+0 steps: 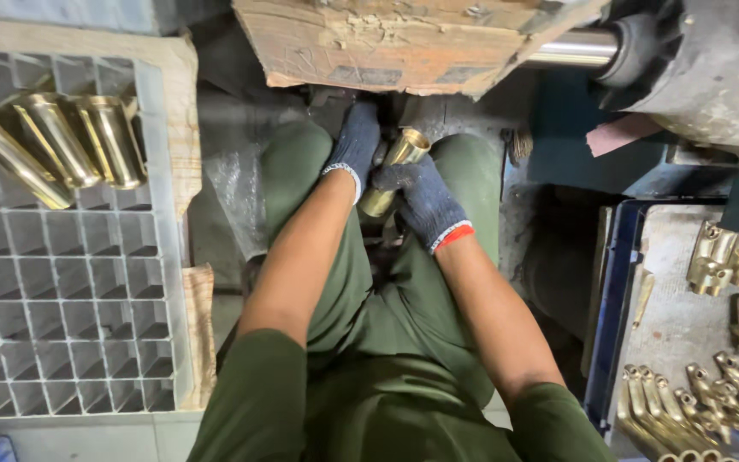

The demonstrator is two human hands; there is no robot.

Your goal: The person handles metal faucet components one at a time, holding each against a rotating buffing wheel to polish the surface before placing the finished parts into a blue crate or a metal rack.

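Left hand [354, 145] and right hand [425, 198] — both gloved — closed around 1 brass tube [393, 171] between the knees, 3 like tubes [53, 145] standing in the grid crate [70, 299] alongside

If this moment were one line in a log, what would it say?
left hand: on brass tube | right hand: gripping tube | grid tray: three tubes | right tray: brass fittings
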